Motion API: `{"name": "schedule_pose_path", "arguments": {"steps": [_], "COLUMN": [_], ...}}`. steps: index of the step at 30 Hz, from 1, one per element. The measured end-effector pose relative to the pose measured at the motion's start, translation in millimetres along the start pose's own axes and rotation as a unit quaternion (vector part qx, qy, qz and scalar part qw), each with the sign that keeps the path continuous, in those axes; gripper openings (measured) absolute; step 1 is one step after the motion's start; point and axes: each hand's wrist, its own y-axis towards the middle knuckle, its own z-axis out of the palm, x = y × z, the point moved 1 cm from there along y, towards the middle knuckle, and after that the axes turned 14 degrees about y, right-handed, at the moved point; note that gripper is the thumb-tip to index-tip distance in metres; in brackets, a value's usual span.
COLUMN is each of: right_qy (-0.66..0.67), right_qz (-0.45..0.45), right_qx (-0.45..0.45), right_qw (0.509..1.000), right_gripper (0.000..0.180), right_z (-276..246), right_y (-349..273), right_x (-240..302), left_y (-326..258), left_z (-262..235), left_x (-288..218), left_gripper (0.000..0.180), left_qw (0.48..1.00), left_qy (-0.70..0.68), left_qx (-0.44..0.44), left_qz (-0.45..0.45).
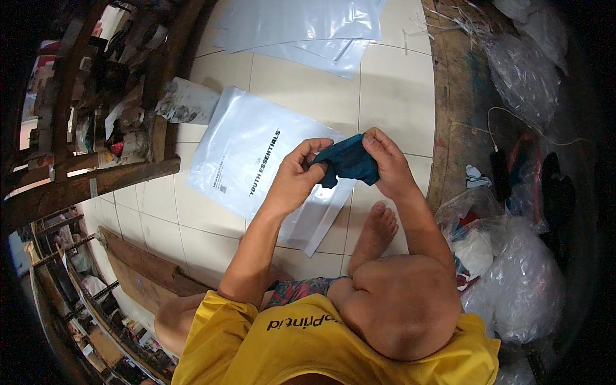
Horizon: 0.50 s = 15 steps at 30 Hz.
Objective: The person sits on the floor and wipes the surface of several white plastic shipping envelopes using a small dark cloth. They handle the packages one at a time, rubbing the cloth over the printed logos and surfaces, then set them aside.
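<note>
A crumpled dark teal cloth [350, 160] is stretched between my two hands, above the tiled floor. My left hand [300, 172] pinches its left end between thumb and fingers. At the other end, my right hand [389, 162] grips the cloth with the thumb on top. Below and to the left of the cloth, a white plastic bag [237, 154] with black print lies flat on the floor. Its right part passes beneath my hands and the cloth. Whether the cloth is a rag or a garment, I cannot tell.
More translucent plastic sheets [301, 25] lie at the far side. A stained whitish container [187, 101] stands beside the wooden rack [96, 186] on the left. To the right are a worn wooden board [459, 96] and clear plastic bags [520, 276] with cloth inside. My bare foot [375, 234] rests near the bag.
</note>
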Motion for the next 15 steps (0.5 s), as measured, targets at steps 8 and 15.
{"name": "schedule_pose_path", "arguments": {"steps": [8, 15], "right_qy": [-0.011, -0.107], "right_qz": [0.027, 0.057], "right_qx": [0.008, 0.152], "right_qw": [1.000, 0.981], "right_gripper": [0.030, 0.047], "right_z": [0, 11], "right_y": [-5, -4], "right_x": [13, 8], "left_y": [2, -2], "left_z": [-20, -23], "left_x": [14, 15], "left_gripper": [0.020, 0.022], "left_qw": [0.997, 0.995], "left_qy": [-0.035, -0.058], "left_qx": [0.038, 0.079], "left_qz": [-0.051, -0.011]}}
